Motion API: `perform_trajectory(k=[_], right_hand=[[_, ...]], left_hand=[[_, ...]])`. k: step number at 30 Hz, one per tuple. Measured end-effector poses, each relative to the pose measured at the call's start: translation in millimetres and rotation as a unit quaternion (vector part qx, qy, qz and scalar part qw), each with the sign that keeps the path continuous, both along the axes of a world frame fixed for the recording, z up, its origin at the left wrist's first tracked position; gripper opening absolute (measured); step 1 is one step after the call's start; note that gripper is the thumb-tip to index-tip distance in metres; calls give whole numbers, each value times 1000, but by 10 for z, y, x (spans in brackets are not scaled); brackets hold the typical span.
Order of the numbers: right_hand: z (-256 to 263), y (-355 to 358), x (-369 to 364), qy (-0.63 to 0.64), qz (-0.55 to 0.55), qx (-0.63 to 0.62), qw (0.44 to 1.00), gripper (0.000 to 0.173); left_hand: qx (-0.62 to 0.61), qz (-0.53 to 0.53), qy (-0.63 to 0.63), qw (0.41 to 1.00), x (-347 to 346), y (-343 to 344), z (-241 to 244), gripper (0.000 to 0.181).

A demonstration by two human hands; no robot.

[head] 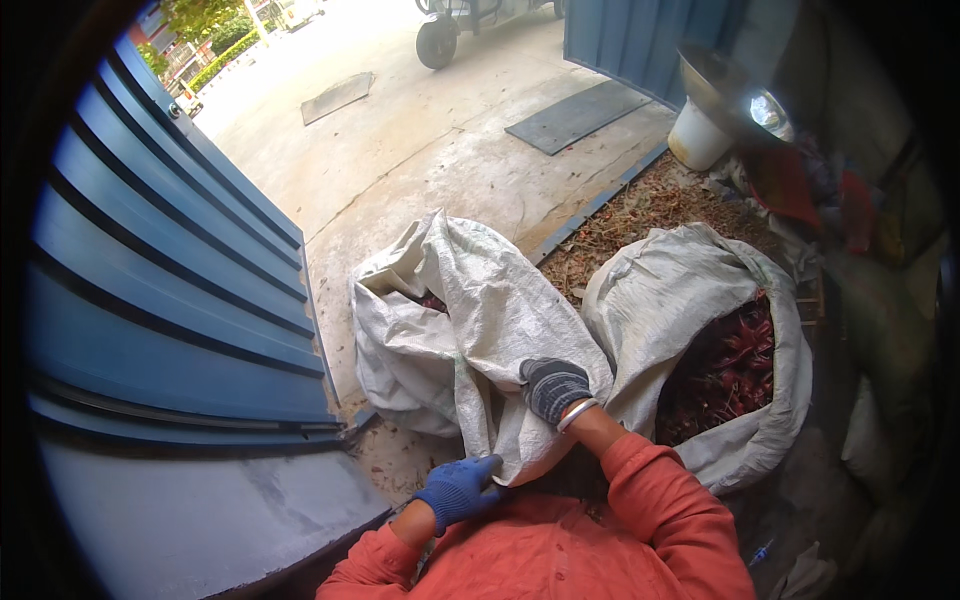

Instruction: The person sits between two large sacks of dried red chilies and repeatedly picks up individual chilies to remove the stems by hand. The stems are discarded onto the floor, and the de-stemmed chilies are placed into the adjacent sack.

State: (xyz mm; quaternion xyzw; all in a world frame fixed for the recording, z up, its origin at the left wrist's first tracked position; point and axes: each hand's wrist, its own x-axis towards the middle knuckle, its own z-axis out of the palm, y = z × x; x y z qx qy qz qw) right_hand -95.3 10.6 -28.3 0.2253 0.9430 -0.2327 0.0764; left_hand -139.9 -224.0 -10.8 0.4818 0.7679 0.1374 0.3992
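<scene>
A large white woven plastic sack (510,300) stands in front of me, its top folded over, with a little dark red content showing through a gap at its left. My left hand (459,487), in a blue knitted glove, grips the sack's near lower edge between thumb and fingers. In a dark grey striped glove, my right hand (555,388) is on the sack's right side, fingers curled on the fabric; whether it pinches the cloth is hard to tell. Just right of it stands a second white woven sack (667,270), its mouth spread around dried red chili peppers (724,375).
A blue corrugated metal door (180,285) stands at the left, another blue panel (645,37) at the upper right. Plant debris (637,210) lies by the metal threshold (592,214). Beyond are flat dark mats (574,116), a white bucket (694,139) under a metal pan, and a vehicle's wheel (437,41).
</scene>
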Motion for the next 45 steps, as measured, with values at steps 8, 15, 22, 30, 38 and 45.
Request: perform_trajectory(k=[8, 15, 22, 30, 38, 45], right_hand=[[-16, 627, 918, 329, -344, -244, 845, 23], [-162, 850, 926, 317, -343, -178, 866, 22], [-555, 763, 613, 250, -324, -156, 899, 30], [-573, 853, 624, 253, -305, -163, 904, 35], [-494, 981, 130, 246, -219, -196, 924, 38], [-735, 1462, -285, 275, -246, -213, 905, 33]], left_hand=[[140, 51, -74, 986, -777, 492, 554, 41], [32, 48, 178, 982, -1644, 1331, -938, 49], [-455, 44, 71, 886, -2085, -980, -1431, 78], [8, 286, -159, 945, -2036, 1109, -1217, 49], [418, 243, -259, 836, -3418, 3659, -1845, 33], [225, 383, -454, 773, -3426, 3042, -1431, 53]])
